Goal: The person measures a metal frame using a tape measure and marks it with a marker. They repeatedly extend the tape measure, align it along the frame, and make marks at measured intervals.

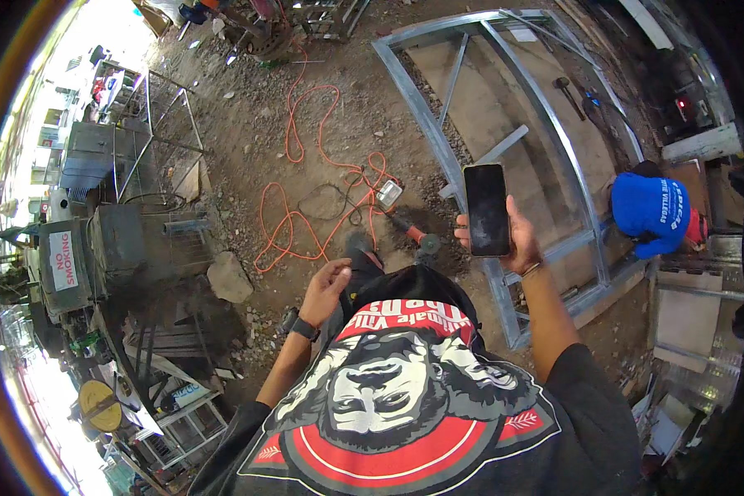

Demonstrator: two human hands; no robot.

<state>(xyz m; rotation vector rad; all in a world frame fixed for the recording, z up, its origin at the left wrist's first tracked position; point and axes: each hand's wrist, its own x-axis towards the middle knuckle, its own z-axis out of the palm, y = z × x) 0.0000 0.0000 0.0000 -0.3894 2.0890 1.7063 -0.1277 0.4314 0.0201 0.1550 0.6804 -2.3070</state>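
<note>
My right hand (521, 240) grips a smartphone (487, 210) upright, its dark screen facing me. The thumb lies along its right side and fingertips show at its left edge. Lower down on the left, my left hand (326, 289) hangs in front of my body with its fingers loosely curled together, and I see nothing in it. A dark watch (300, 325) is on that wrist. Between the hands, farther off on the ground, lies an angle grinder (413, 231) with a reddish disc. It is apart from both hands.
An orange extension cord (289, 219) loops over the dirt ground. A large welded metal frame (446, 149) lies at the right, with a hammer (567, 97) inside it. Another person in a blue shirt (653, 213) crouches beside it. Metal boxes (120, 240) and racks line the left.
</note>
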